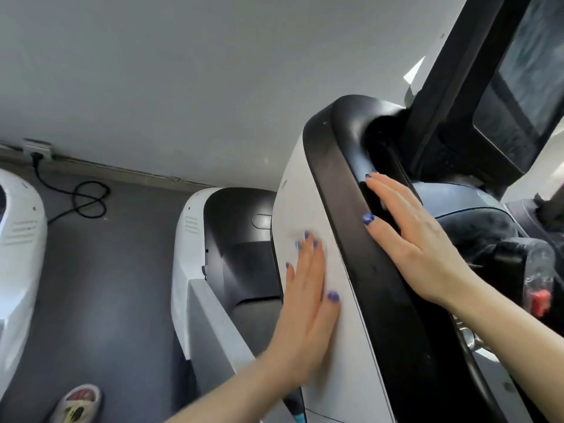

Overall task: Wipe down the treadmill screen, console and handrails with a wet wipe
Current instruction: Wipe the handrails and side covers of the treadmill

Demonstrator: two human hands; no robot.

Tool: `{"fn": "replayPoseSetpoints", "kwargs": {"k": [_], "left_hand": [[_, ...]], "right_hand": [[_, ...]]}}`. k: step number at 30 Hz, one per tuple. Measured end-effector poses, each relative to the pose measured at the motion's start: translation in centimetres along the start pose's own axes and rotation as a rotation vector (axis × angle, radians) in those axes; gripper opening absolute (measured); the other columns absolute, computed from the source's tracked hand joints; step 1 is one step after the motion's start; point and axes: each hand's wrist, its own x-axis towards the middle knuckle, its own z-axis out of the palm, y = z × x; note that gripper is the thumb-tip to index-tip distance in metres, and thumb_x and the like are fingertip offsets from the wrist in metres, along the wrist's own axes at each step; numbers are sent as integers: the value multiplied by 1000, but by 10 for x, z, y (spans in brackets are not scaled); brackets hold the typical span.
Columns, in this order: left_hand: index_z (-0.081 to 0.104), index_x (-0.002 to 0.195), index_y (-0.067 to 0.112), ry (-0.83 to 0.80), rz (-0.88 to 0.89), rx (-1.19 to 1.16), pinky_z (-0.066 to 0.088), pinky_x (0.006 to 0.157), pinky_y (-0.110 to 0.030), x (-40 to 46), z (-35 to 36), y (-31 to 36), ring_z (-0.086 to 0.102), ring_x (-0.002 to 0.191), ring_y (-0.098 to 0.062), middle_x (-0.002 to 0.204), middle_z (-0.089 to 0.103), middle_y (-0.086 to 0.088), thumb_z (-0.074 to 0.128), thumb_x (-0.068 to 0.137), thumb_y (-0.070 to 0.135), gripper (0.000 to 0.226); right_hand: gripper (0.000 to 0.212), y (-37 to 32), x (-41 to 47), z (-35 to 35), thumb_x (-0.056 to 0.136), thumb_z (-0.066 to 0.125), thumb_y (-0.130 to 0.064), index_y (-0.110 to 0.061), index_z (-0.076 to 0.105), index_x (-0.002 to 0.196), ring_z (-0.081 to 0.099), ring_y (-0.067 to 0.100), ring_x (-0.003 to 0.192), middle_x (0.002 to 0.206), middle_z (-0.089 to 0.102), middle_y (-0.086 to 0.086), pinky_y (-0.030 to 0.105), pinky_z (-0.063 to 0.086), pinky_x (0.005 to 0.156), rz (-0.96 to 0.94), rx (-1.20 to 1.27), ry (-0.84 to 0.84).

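Treadmill handrail [360,239] — black rim on white side panel [305,209], running below the tilted screen [531,80]. Left hand [308,303] flat on the panel, fingers straight; right hand [409,236] flat across the rail's inner edge. Wipe not discernible — no legible writing.

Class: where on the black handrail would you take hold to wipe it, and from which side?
Probably the straight stretch of the black handrail between the two flat hands, from its inner side like the right hand: the white panel closes the outer side.
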Motion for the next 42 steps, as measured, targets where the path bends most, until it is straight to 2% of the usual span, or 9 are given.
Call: {"fn": "replayPoseSetpoints", "kwargs": {"k": [3,6,13,21,26,30,32,36,42], "left_hand": [[-26,139,66,-109,-115,-2,-19,116,-16,-38,7,-2,-25,144,9,152,-27,40,11,88,81,65],[-18,152,40,-37,-64,15,-16,121,-27,-17,2,-14,-21,148,1,159,-24,29,14,97,66,69],[-14,148,38,82,-124,-15,-14,123,-30,59,-19,-22,-19,146,8,158,-23,25,11,96,57,61],[-13,153,34,1,-186,-123,-13,124,-38,-47,16,-33,-16,150,-1,163,-18,23,19,98,51,66],[-15,146,40,85,-294,-141,-16,122,-31,19,0,-43,-19,140,18,154,-21,31,19,98,38,59],[-14,148,41,137,-276,-137,-15,118,-22,43,-7,-52,-15,148,6,158,-17,28,18,98,50,59],[-13,149,43,121,-236,-173,-16,118,-24,19,2,-53,-15,148,7,159,-18,29,16,96,57,62],[-11,155,31,103,-230,-182,-16,120,-30,-17,16,-61,-16,149,4,164,-16,20,16,97,49,66],[-4,158,29,181,-386,-257,-12,123,-31,62,-16,-69,-7,136,23,163,-5,21,21,101,33,62]], "right_hand": [[61,0,12,1,95,44,-41,-18,41,151,26,2,147,157,36,-8,11,17,116,-38,-60,12],[58,-6,28,4,95,45,-39,-16,44,148,33,3,140,151,41,-6,1,17,108,-54,-76,35],[55,-9,44,8,97,49,-37,-15,46,148,34,-10,120,143,43,-9,-6,18,95,-59,-98,81],[56,-11,43,9,94,48,-42,-17,50,144,35,-10,123,145,46,-8,-6,19,95,-54,-105,96],[55,-8,44,8,95,48,-43,-19,50,144,35,-9,123,146,46,-9,-7,19,93,-61,-136,99],[50,-8,43,7,98,50,-40,-18,50,144,34,-9,123,145,45,-9,-7,18,93,-74,-142,98],[49,-9,42,7,98,50,-38,-17,51,143,33,-11,121,141,45,-11,-7,18,93,-84,-139,100],[48,-11,41,6,97,50,-38,-17,54,140,34,-12,120,134,43,-18,-5,20,94,-94,-134,96],[54,-6,43,7,93,49,-45,-21,53,141,36,-13,126,137,42,-20,5,27,102,-83,-123,105]]}}
